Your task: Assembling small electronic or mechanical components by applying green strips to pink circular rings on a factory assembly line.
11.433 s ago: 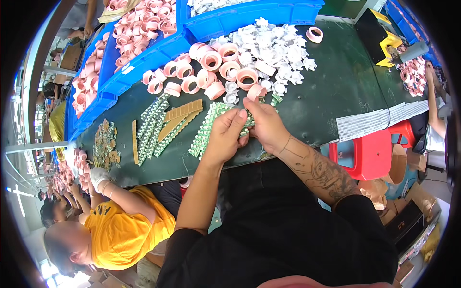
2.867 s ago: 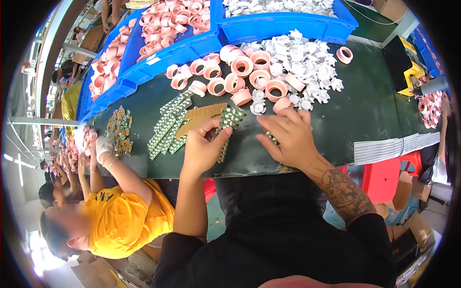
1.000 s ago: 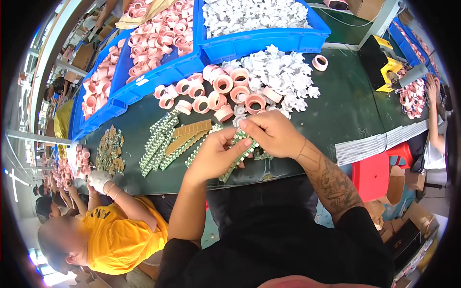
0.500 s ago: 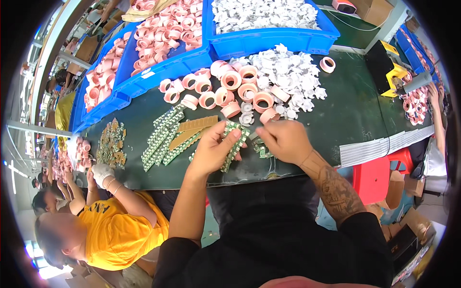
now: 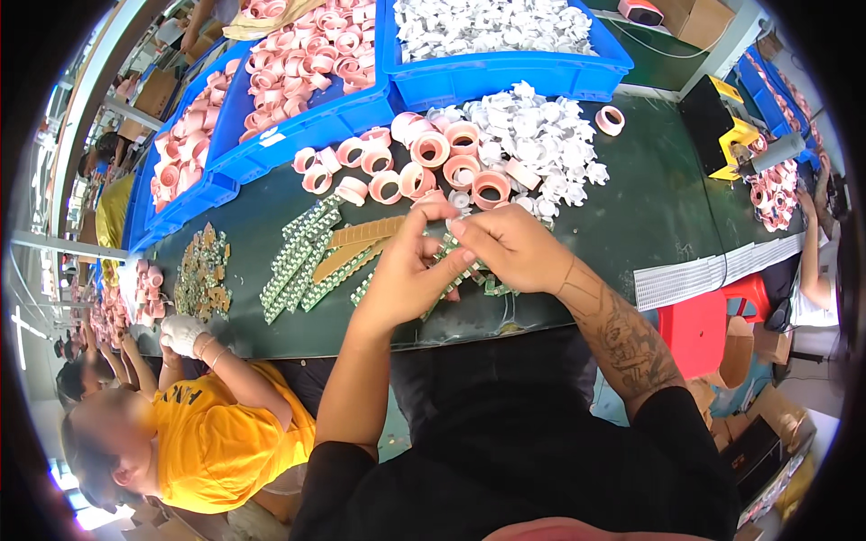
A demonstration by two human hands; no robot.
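Note:
In front of me, my left hand (image 5: 403, 270) is closed around a green circuit board strip (image 5: 446, 245), its index finger bent over the top and much of the strip hidden. My right hand (image 5: 516, 248) meets it from the right, thumb and forefinger pinched at the strip's upper end. Loose small green boards (image 5: 492, 287) lie under the right hand. Left of my hands, several more board strips (image 5: 302, 257) are stacked on the dark green table, with brown strips (image 5: 347, 251) beside them.
Pink rings (image 5: 430, 150) and white plastic parts (image 5: 541, 135) are heaped beyond my hands, before blue bins (image 5: 505, 74). A pile of small boards (image 5: 204, 275) lies left, near a person in yellow (image 5: 225, 433). A black-and-yellow machine (image 5: 722, 126) and white strips (image 5: 713, 270) are right.
My right hand has moved left and up to the strip's upper end, meeting my left hand. The left index finger has risen over the strip.

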